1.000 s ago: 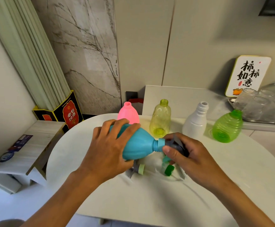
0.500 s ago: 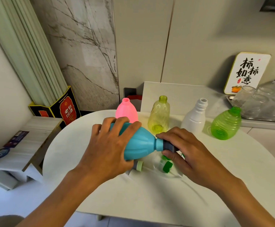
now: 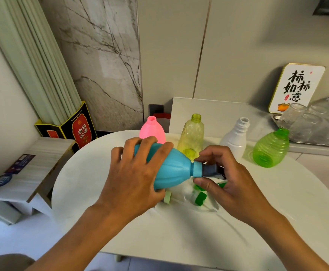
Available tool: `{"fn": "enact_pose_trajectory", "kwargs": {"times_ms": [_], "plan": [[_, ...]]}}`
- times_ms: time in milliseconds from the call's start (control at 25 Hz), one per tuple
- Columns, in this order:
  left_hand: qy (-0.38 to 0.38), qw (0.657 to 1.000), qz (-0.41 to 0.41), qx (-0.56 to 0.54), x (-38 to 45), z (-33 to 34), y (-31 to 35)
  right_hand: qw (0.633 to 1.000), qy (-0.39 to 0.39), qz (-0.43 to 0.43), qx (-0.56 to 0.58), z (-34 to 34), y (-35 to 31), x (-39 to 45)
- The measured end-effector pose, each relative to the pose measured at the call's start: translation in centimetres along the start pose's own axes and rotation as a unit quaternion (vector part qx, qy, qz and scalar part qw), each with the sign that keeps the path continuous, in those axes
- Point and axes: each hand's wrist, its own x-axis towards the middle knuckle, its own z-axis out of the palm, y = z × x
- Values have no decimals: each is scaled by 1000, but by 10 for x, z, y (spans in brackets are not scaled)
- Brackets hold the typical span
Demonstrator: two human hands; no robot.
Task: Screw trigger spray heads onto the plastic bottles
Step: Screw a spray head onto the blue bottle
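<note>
My left hand (image 3: 132,178) grips a blue bottle (image 3: 171,167), held on its side above the round white table (image 3: 277,222), neck pointing right. A dark grey spray head (image 3: 209,170) sits on that neck, pinched between the thumb and fingers of my right hand (image 3: 230,184); most of the head is hidden by the palm. Under my hands lies a clear bag (image 3: 191,194) with more spray heads with green collars (image 3: 201,198). Behind stand a pink bottle (image 3: 152,130), a yellow bottle (image 3: 192,133), a white bottle (image 3: 236,135) and a green ribbed bottle (image 3: 270,149), all uncapped.
A tray of upturned glasses (image 3: 312,126) and a white sign with black characters (image 3: 296,87) sit on the counter at the back right. A low wooden stool (image 3: 32,169) and a black and red box (image 3: 77,128) stand left of the table.
My right hand has shifted its hold on the grey spray head, its fingers now over the top and the thumb beneath. The blue bottle stays in my left hand.
</note>
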Motion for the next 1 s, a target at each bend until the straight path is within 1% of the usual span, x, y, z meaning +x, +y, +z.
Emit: {"fn": "enact_pose_trajectory", "kwargs": {"times_ms": [160, 200, 240, 280, 360, 480, 560, 600, 640, 680, 720, 800, 840, 880, 920, 960, 1000], "plan": [[15, 1000, 12, 18, 0, -1, 0, 1000, -12, -2, 5, 2, -4, 0], [17, 1000, 14, 21, 0, -1, -1, 1000, -15, 13, 23, 2, -5, 0], [19, 999, 17, 23, 0, -1, -1, 997, -18, 46, 64, 3, -7, 1], [21, 999, 21, 26, 0, 0, -1, 987, -22, 97, 123, 3, -8, 2], [24, 999, 33, 36, -1, 2, 0, 945, -30, 217, 244, 1, -11, 7], [30, 998, 53, 34, -3, 5, 4, 858, -63, 360, 361, -5, -11, 10], [37, 997, 64, 18, -3, 7, 6, 810, -102, 422, 395, -10, -9, 9], [40, 997, 65, 12, -3, 7, 6, 793, -119, 440, 404, -11, -7, 8], [43, 997, 61, 5, -2, 7, 6, 779, -132, 447, 419, -12, -6, 6], [45, 998, 50, -5, -1, 7, 6, 774, -138, 447, 426, -10, -6, 5], [44, 998, 34, -14, 1, 6, 5, 792, -136, 433, 408, -6, -5, 3], [28, 999, -3, -30, 5, 7, 3, 863, -93, 374, 328, 5, -6, 2], [16, 999, -20, -42, 6, 7, 3, 887, -63, 342, 303, 9, -8, 1], [4, 997, -38, -60, 7, 8, 3, 899, -32, 317, 300, 13, -10, 1], [-6, 995, -58, -81, 7, 9, 4, 901, -3, 302, 310, 16, -13, 2], [-12, 992, -78, -102, 8, 10, 5, 903, 11, 297, 310, 17, -13, 3], [-15, 989, -95, -117, 8, 11, 5, 913, 7, 296, 280, 16, -14, 3]]}}
